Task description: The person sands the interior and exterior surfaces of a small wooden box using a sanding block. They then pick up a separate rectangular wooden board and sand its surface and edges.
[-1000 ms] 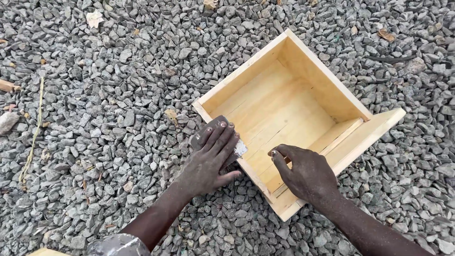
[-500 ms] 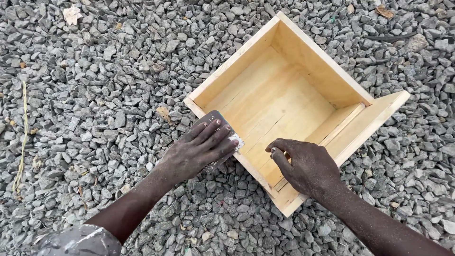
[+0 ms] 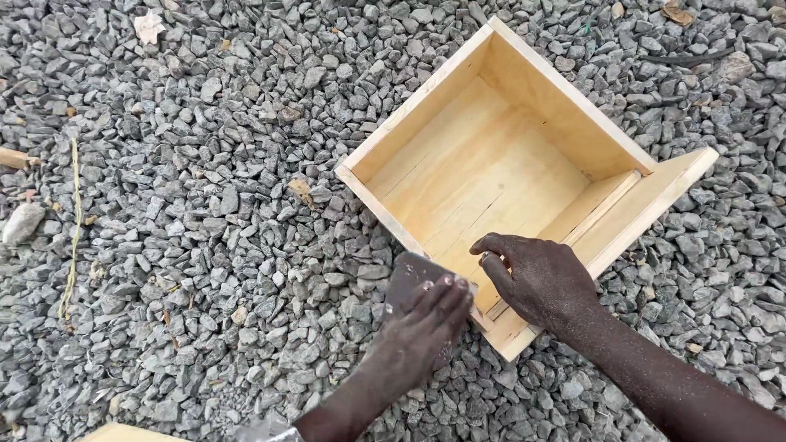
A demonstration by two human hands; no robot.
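An open box of pale wood [image 3: 426,106] lies on grey gravel, its inside facing up. My left hand [image 3: 426,323] presses a dark sheet of sandpaper [image 3: 407,278] flat against the outside of the box's near wall, close to the near corner. My right hand [image 3: 536,278] rests on the same wall's top edge, fingers curled over it into the box. A wider board [image 3: 647,205] sticks out past the box on the right side.
Loose grey gravel [image 3: 205,245] covers the ground all round. A pale stick [image 3: 72,229] and a larger stone [image 3: 20,223] lie at the left. A corner of another pale wooden piece [image 3: 123,432] shows at the bottom edge.
My left hand has slid the sandpaper along the box's near wall toward the near corner and my right hand. The view has shifted slightly.
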